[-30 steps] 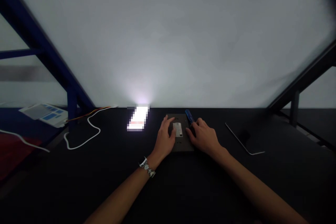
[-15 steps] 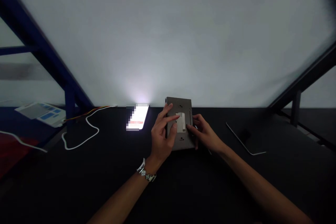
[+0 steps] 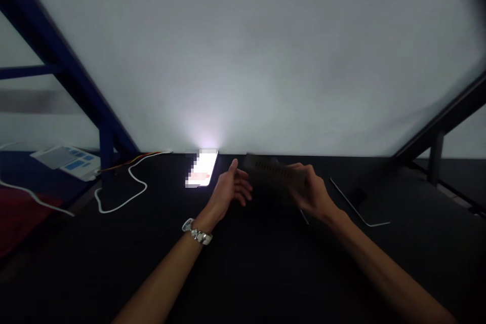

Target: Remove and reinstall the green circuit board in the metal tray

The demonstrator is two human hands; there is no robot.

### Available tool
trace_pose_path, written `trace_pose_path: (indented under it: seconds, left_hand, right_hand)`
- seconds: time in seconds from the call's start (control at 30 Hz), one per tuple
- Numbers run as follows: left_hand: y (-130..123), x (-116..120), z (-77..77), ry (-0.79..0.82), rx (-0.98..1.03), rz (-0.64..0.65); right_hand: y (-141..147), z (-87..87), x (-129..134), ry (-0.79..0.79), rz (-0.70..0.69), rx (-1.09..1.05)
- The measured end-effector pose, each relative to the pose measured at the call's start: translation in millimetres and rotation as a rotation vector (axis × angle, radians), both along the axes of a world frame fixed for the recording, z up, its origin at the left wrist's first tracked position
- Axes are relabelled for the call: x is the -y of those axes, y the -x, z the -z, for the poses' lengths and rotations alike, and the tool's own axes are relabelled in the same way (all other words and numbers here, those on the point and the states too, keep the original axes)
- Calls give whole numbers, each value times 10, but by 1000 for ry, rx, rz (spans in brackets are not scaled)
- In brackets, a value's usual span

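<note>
A flat grey metal box (image 3: pixel 274 171), smeared by motion, is tilted above the black tabletop with its slotted edge facing me. My right hand (image 3: pixel 314 190) grips its right end. To the left of the box is my left hand (image 3: pixel 231 186), which holds nothing; its fingers are apart and slightly curled, clear of the box. A silvery watch or bracelet (image 3: pixel 199 234) circles the left wrist. Below my right hand a thin metal rod (image 3: pixel 304 216) shows only in part, and I cannot make out its other end.
A lit phone (image 3: pixel 203 169) leans near the wall behind my left hand. An L-shaped metal rod (image 3: pixel 351 203) lies on the right. A white cable (image 3: pixel 133 174) and a white-and-blue card or panel (image 3: pixel 70 162) are on the left. Dark frame posts (image 3: pixel 106 136) flank the table.
My left hand has let go of the box and moved slightly left. My right hand has tipped the box, so its labelled face no longer shows and its slotted edge does.
</note>
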State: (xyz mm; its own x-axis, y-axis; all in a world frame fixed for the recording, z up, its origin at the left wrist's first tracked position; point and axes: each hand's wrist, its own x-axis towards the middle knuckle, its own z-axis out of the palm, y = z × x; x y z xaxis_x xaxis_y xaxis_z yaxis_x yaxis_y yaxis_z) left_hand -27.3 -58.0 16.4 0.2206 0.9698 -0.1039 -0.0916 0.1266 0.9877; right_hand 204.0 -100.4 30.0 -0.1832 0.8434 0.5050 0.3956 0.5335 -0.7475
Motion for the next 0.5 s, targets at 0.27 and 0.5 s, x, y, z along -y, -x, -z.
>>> trace_pose_path:
  seconds: [0.27,0.5]
  left_hand:
    - [-81,31,147,-174,-30,-4]
    - [-95,31,157,-344,-135,-82]
  right_hand:
    - [56,231,-154,-156,61,117]
    - [106,274,-106,308,157,113]
